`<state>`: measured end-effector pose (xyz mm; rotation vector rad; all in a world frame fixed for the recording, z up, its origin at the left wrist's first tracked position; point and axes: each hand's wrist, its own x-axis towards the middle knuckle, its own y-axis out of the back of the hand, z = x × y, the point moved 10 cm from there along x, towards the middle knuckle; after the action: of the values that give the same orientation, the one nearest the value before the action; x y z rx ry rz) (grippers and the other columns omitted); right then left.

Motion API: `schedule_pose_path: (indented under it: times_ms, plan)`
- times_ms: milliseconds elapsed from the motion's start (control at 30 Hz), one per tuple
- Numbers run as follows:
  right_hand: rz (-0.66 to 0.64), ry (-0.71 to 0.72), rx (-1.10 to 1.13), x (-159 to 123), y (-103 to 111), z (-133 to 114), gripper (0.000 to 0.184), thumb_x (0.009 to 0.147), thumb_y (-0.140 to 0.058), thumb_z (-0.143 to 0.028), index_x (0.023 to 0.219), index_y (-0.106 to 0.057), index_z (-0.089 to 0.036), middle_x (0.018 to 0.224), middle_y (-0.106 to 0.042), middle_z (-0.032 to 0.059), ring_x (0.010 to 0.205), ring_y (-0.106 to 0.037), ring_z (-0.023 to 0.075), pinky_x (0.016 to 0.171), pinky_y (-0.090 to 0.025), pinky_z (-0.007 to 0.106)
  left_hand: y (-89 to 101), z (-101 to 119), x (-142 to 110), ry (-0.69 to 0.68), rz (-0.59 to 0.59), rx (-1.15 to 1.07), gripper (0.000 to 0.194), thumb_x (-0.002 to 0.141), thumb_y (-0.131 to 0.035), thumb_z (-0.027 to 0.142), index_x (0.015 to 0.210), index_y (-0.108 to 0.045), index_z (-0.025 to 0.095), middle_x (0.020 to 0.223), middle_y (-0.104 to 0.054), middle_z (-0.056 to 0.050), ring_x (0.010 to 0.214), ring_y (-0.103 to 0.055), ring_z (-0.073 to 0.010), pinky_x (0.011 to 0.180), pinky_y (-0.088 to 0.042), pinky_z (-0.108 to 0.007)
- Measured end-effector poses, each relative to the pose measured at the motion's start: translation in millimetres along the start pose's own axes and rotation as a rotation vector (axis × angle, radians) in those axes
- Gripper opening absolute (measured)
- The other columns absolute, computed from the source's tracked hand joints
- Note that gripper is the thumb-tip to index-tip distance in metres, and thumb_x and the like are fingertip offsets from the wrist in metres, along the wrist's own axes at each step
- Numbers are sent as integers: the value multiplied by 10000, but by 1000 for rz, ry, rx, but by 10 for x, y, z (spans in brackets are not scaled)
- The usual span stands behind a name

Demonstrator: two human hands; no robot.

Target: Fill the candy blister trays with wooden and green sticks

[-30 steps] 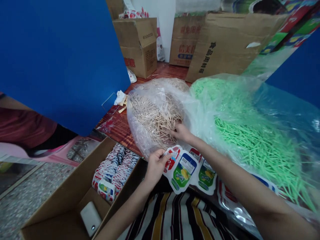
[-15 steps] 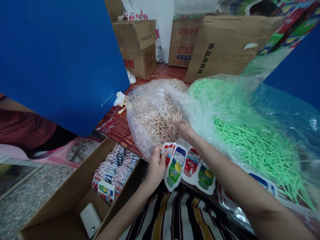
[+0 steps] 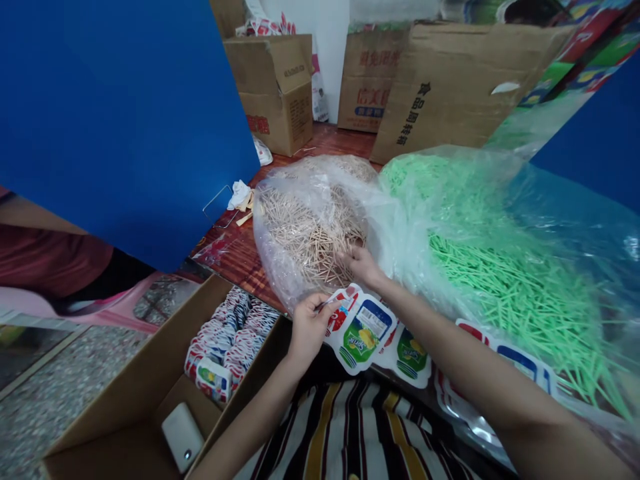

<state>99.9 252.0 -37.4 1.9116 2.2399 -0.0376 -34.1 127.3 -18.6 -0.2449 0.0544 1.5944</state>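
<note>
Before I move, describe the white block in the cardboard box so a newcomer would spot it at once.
Left of the striped shirt, below the reddish table, stands an open cardboard box. Inside, nearest the wearer, lies the white block, round-cornered, with a dark round spot at one end. It is plain, unlike the printed cutouts packed beyond it.

Left hand (image 3: 309, 328) pinching printed pouch (image 3: 361, 335); right hand (image 3: 361, 263) in pale sticks (image 3: 305, 230).

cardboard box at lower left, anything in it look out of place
The white device looks out of place: it lies loose in the near end of the cardboard box, unlike the printed pieces stacked in rows beyond it.
</note>
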Motion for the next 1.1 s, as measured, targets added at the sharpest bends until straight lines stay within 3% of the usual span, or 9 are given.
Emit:
schedule_pose_path:
  times_ms: [167,367,467,567,633,767,833,1000,1100]
  plan:
    - [106,-74,191,-29,98,106,113,855,-543,-278,832,-563,-169,717,-692,37,714,-666,180,731,-542,325,-35,-24,10,28,-26,-63,196,704,-709,320,705,-654,132,632,-673,-1,539,-578,-117,540,-464,-226]
    - [67,-252,436,-73,51,47,144,882,-406,-111,785,-484,-183,623,-628,36,623,-662,173,710,-563,359,-45,-39,23,19,-35,-94,180,715,-710,303,715,-662,129,630,-680,-1,536,-582,-111,543,-469,-223]
    - [53,-270,511,-113,13,-36,167,878,-389,-82,786,-476,-191,590,-585,13,618,-651,169,713,-566,366,-68,-32,38,14,-39,-100,169,715,-714,290,732,-679,126,655,-694,-10,556,-592,-112,551,-473,-220]
    - [51,-218,569,-178,0,-186,127,897,-415,-141,808,-473,-209,612,-566,0,679,-645,168,730,-570,362,-100,-45,60,45,-41,-147,174,703,-726,289,732,-684,123,640,-698,-12,536,-594,-111,536,-473,-217]
    - [18,-100,608,-236,-3,-387,84,888,-483,-201,806,-475,-218,655,-557,-10,719,-633,157,742,-569,337,-128,-65,76,76,-48,-196,186,689,-737,298,727,-683,124,630,-699,-12,531,-601,-113,536,-477,-218]
    - [-180,212,665,-459,-62,-905,167,802,-652,-295,810,-504,-217,725,-522,-29,734,-607,136,744,-555,302,-154,-112,105,122,-45,-267,209,651,-769,306,707,-678,127,632,-699,-9,533,-607,-111,545,-482,-216]
    - [-266,287,653,-584,-107,-1052,156,808,-655,-294,852,-524,-221,743,-520,-34,735,-607,121,731,-540,275,-165,-133,116,138,-47,-286,216,642,-778,310,703,-675,129,641,-701,-8,533,-608,-111,546,-482,-217]
    - [-355,280,592,-730,-211,-1071,134,852,-606,-309,921,-527,-226,756,-533,-29,745,-628,130,650,-523,257,-194,-157,135,152,-49,-312,237,632,-786,321,714,-678,126,625,-688,-6,528,-605,-117,543,-482,-227]
    - [-284,282,584,-714,-141,-1031,174,838,-616,-335,937,-512,-238,750,-525,-34,742,-632,147,660,-529,288,-202,-173,141,155,-44,-329,242,635,-786,322,729,-679,126,620,-685,-5,529,-605,-118,549,-485,-232]
